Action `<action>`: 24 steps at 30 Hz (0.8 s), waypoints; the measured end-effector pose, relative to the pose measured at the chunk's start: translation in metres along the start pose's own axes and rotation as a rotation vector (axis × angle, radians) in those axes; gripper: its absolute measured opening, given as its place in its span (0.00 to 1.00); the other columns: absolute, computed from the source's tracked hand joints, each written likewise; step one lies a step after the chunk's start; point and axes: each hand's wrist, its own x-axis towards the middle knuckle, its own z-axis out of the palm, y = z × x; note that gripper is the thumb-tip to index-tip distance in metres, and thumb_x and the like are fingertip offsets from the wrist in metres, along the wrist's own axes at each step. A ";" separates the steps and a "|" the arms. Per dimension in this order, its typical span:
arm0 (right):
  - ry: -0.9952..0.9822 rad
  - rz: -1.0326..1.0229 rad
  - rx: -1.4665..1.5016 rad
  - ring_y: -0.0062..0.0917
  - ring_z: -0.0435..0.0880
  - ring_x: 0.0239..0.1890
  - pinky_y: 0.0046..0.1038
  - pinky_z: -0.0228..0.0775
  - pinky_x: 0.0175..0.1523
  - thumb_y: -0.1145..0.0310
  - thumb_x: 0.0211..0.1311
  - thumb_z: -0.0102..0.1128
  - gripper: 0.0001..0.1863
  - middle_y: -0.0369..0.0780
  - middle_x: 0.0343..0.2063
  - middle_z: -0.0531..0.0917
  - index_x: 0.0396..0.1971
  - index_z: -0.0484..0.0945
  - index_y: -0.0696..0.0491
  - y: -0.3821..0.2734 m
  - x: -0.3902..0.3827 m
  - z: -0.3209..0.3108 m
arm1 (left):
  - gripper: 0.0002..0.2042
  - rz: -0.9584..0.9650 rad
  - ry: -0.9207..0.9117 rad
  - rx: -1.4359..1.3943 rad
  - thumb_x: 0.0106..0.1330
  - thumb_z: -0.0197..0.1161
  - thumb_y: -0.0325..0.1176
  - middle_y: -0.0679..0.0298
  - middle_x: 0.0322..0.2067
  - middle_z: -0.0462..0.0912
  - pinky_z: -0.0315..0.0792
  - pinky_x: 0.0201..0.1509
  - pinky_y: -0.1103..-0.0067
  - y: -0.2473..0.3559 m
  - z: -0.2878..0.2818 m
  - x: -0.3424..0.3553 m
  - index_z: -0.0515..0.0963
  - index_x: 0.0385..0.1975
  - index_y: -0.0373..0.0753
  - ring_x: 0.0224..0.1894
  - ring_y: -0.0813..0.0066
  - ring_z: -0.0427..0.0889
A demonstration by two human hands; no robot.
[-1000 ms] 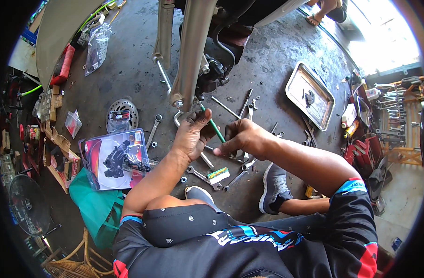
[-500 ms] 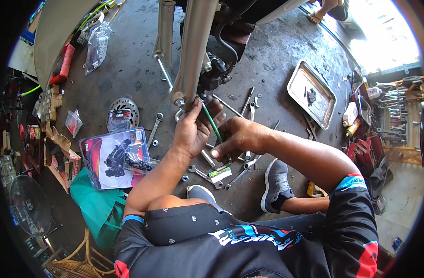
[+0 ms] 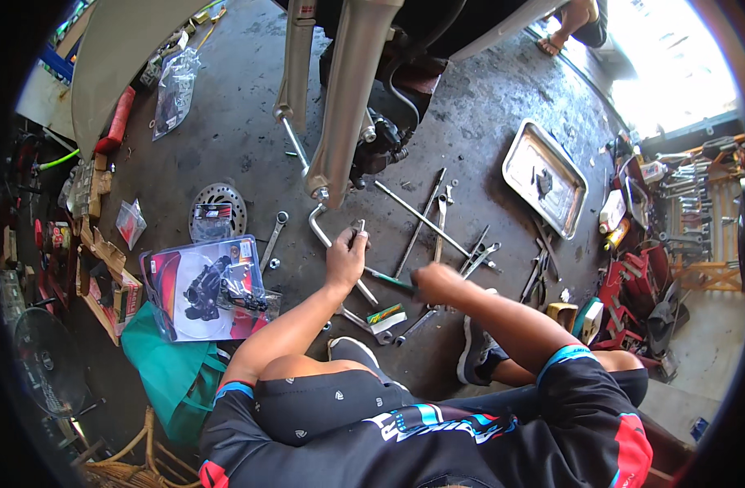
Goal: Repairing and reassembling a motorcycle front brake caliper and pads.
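The person's knee sits lowest in view, both forearms reaching over it to the oily concrete floor (image 3: 226, 146); the right hand (image 3: 437, 283) is closed in a fist round the green-handled screwdriver (image 3: 393, 281), whose shaft points left toward the other hand; the left hand (image 3: 345, 259) is pinched round a small metal part (image 3: 358, 228), held upright just below the foot of the silver fork leg (image 3: 344, 122); the bent chrome wrench (image 3: 327, 240) lies beside that hand. My judgement: the part looks small and slick, so a slip of the blade could jab the left fingers, or drop the piece among the loose spanners (image 3: 437, 220); farther off, a steel tray (image 3: 543, 175) holds bits.
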 end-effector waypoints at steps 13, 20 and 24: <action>0.872 -0.852 1.377 0.23 0.79 0.46 0.27 0.76 0.54 0.68 0.41 0.81 0.36 0.36 0.41 0.81 0.52 0.71 0.57 -0.080 0.058 -0.159 | 0.11 0.033 -0.073 -0.172 0.69 0.55 0.36 0.65 0.22 0.79 0.69 0.33 0.80 0.033 -0.008 -0.006 0.78 0.31 0.34 0.26 0.79 0.76; 0.887 -0.846 1.401 0.18 0.80 0.42 0.26 0.75 0.53 0.74 0.42 0.79 0.30 0.35 0.39 0.81 0.47 0.74 0.57 -0.083 0.052 -0.163 | 0.12 0.106 -0.152 0.257 0.64 0.60 0.37 0.48 0.28 0.82 0.74 0.38 0.67 0.037 -0.014 -0.012 0.80 0.34 0.33 0.33 0.50 0.83; 0.871 -0.822 1.356 0.18 0.79 0.42 0.25 0.74 0.53 0.73 0.42 0.79 0.30 0.34 0.39 0.81 0.47 0.74 0.57 -0.084 0.047 -0.168 | 0.11 0.196 -0.136 0.311 0.64 0.60 0.35 0.59 0.20 0.80 0.71 0.31 0.75 0.026 -0.019 -0.009 0.80 0.35 0.32 0.24 0.73 0.78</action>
